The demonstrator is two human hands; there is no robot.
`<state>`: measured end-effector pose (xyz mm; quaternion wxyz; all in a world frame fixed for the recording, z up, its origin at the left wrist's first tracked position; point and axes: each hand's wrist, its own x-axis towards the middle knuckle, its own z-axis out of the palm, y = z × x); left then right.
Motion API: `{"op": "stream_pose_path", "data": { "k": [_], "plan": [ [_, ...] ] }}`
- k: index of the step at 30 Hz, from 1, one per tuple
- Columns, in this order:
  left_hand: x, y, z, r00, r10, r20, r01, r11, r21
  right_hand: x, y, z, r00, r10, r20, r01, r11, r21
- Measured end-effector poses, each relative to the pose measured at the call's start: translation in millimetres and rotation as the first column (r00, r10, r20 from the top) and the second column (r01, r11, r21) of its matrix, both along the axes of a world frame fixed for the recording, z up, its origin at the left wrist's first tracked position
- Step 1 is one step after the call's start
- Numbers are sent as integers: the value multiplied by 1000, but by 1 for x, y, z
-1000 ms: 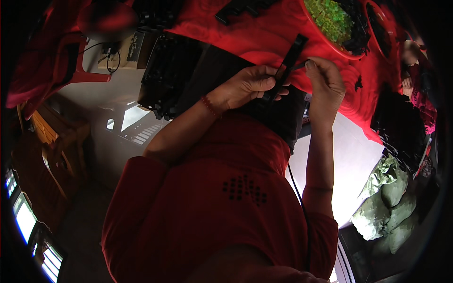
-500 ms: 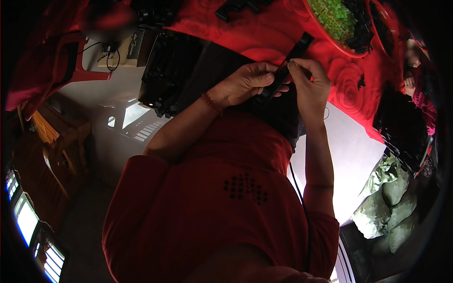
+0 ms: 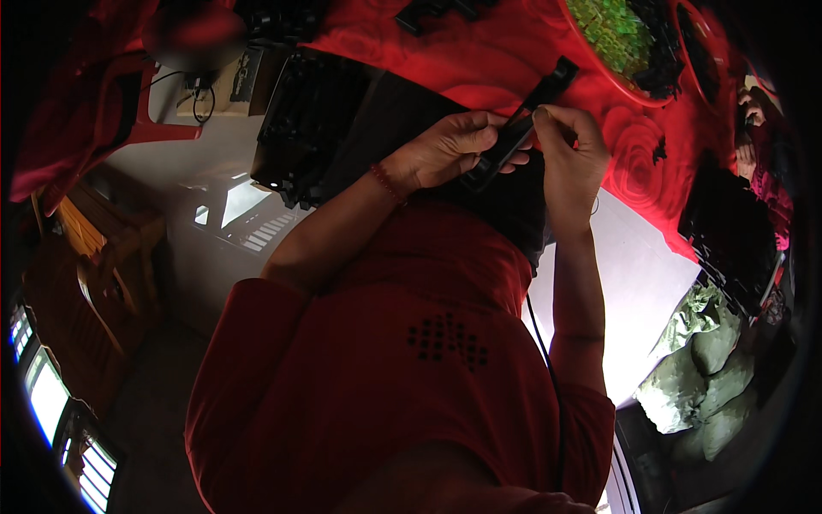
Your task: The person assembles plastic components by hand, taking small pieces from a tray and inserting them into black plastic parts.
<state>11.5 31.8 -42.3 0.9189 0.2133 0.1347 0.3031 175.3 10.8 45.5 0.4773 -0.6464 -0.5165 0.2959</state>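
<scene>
A long, narrow black plastic part (image 3: 554,80) lies slanted across my left hand (image 3: 443,152), its far end pointing up and to the right over the red tablecloth. My left thumb presses on it from above while the fingers wrap underneath. My right hand (image 3: 575,163) is closed in a pinch right beside the middle of the part. Whatever those fingertips hold, if anything, is too small or hidden to make out.
A red-rimmed basin (image 3: 606,51) of green-yellow pieces and black parts stands on the red tablecloth (image 3: 479,60). Left of my lap is a box of black parts (image 3: 308,120). A red chair (image 3: 141,128) stands farther left; pale sacks (image 3: 685,390) lie at right. Another person's hand (image 3: 747,158) shows far right.
My right hand has shifted slightly right, its pinched fingertips moving a little off the black part. My left hand keeps its hold, nearly unmoved.
</scene>
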Motion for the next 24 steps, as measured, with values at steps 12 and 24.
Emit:
{"op": "stream_pose_path", "data": {
  "k": [12,24],
  "plan": [
    [-1,0,1,1000,-13,-19,13,1000,4,2,2,5,995,19,-99,-21,1000,-17],
    [1,0,-3,1000,-17,3,17,1000,-13,8,4,4,956,-25,-293,-6,995,-104]
  ]
}}
